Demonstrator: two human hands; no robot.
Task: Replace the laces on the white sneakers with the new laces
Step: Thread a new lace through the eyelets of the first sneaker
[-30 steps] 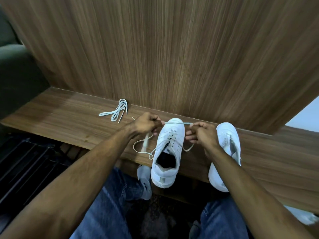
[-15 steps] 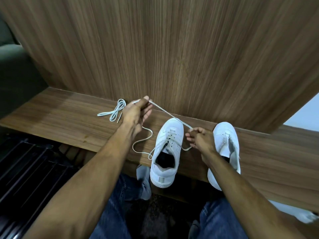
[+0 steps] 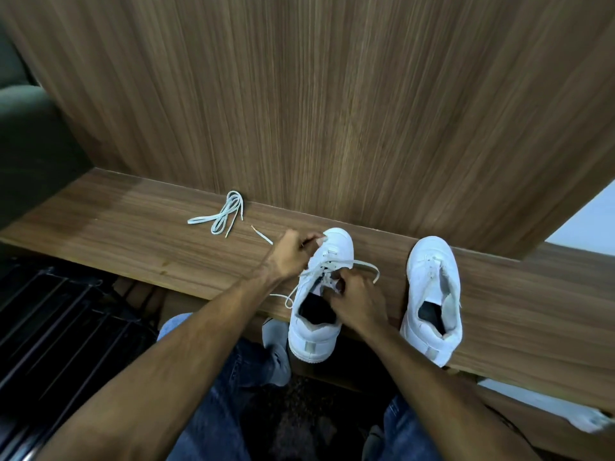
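Observation:
Two white sneakers stand on a wooden shelf, toes to the wall. The left sneaker is half laced with a white lace that loops out to its right and left. My left hand pinches the lace at the shoe's left side near the toe; the lace's free tip lies on the shelf to the left. My right hand grips the lace over the tongue and eyelets. The right sneaker stands alone, apart from both hands. A coiled pale lace lies further left.
The wooden shelf backs onto a tall wood-panel wall. Below the shelf's front edge are my jeans-clad knees and a dark slatted rack at the left. A white object lies at the lower right.
My left hand came back down from the raised pull at the wall to the shoe's toe side. My right hand shifted left onto the tongue. The lace now loops to the right.

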